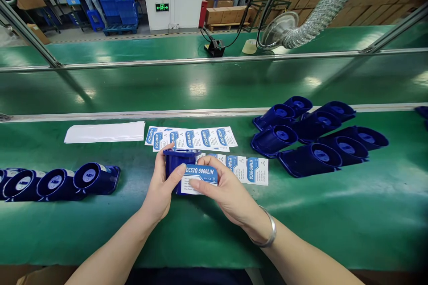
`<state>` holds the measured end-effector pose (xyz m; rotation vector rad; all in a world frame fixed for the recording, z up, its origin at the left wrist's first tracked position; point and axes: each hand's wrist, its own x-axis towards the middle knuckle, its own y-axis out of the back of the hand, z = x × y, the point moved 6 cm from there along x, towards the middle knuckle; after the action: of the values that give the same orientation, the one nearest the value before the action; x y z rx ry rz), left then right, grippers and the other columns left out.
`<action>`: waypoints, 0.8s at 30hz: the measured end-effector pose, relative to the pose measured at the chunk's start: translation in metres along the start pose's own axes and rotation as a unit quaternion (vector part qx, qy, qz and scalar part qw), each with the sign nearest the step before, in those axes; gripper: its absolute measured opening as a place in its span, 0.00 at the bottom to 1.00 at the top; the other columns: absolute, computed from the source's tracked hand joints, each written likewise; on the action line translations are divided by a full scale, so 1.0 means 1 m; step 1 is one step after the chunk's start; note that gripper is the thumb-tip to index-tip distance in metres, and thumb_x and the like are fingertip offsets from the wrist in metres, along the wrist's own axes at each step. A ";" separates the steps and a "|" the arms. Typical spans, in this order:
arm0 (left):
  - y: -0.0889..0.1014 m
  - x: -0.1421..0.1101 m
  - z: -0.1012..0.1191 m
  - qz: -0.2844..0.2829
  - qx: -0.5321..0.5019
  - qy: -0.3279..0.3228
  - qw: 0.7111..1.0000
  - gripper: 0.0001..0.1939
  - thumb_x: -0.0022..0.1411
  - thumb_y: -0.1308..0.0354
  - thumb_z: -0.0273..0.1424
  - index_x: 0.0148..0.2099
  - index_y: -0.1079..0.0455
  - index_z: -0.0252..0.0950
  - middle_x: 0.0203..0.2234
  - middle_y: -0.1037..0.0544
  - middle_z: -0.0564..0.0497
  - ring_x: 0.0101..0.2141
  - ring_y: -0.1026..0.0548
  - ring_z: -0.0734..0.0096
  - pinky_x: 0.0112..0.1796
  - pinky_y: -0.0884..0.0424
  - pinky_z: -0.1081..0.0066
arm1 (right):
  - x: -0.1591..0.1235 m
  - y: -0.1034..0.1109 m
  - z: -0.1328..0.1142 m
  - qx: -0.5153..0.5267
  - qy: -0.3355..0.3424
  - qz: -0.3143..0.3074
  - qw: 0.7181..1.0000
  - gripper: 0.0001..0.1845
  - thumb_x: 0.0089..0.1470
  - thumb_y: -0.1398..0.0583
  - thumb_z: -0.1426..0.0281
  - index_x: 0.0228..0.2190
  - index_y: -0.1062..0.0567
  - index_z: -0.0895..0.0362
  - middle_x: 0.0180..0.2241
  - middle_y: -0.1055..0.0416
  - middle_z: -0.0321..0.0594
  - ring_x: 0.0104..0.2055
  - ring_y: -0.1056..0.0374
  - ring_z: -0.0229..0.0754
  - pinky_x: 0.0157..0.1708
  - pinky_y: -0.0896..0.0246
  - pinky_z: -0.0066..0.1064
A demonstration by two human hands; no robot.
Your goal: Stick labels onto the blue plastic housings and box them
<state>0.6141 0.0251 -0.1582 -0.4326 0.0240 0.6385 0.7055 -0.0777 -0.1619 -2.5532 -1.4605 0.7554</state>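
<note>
At the middle of the bench, my left hand (160, 191) is closed around a dark blue plastic pump housing (174, 160). Between the fingers and thumb of my right hand (227, 191) is a blue and white sticker label (202, 172) printed "DC52Q-5000L/H". The label lies over the front of the housing, and my left thumb touches its upper left corner. How much of it is stuck down cannot be told. Just behind my hands lie sheets of the same labels (207, 138), and another label strip (257, 171) reaches out to the right, partly hidden by my right hand.
Several blue housings (323, 155) are grouped at right; a row of labelled ones (88, 178) stands at left. White backing sheets (105, 133) lie behind that row. Beyond the metal rail (150, 63) are a small black device (215, 47) and a silver duct (321, 19). Two people are in the background.
</note>
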 end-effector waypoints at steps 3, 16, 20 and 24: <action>0.001 0.001 -0.001 0.015 -0.013 0.003 1.000 0.34 0.67 0.37 0.35 0.70 0.48 0.45 0.64 0.35 0.49 0.63 0.34 0.60 0.63 0.35 0.60 | 0.001 -0.001 0.002 -0.013 0.004 0.002 1.000 0.32 0.43 0.30 0.54 0.41 0.37 0.58 0.36 0.33 0.31 0.35 0.37 0.18 0.38 0.36 0.11; -0.004 -0.003 -0.007 -0.038 -0.076 0.028 0.996 0.52 0.57 0.28 0.32 0.73 0.57 0.46 0.66 0.37 0.42 0.62 0.32 0.54 0.59 0.32 0.57 | 0.002 0.006 -0.021 -0.036 0.086 -0.029 0.995 0.29 0.49 0.33 0.56 0.47 0.35 0.56 0.44 0.30 0.35 0.43 0.31 0.20 0.44 0.31 0.12; 0.000 0.001 -0.006 0.002 -0.084 0.016 0.996 0.40 0.59 0.30 0.39 0.68 0.44 0.40 0.62 0.31 0.40 0.61 0.31 0.51 0.58 0.31 0.55 | -0.004 0.018 -0.034 -0.147 0.173 0.053 0.972 0.31 0.54 0.38 0.51 0.52 0.37 0.53 0.49 0.32 0.37 0.46 0.32 0.20 0.46 0.31 0.11; 0.005 0.002 -0.007 0.019 -0.092 0.020 0.995 0.35 0.56 0.28 0.39 0.62 0.36 0.39 0.55 0.25 0.42 0.57 0.27 0.52 0.56 0.29 0.57 | -0.007 0.028 -0.047 -0.246 0.215 0.108 0.939 0.27 0.57 0.43 0.47 0.45 0.31 0.57 0.38 0.30 0.35 0.38 0.34 0.18 0.40 0.36 0.10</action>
<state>0.6134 0.0268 -0.1668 -0.6239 0.0123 0.6721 0.7461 -0.0918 -0.1278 -3.0041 -1.3598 -0.1994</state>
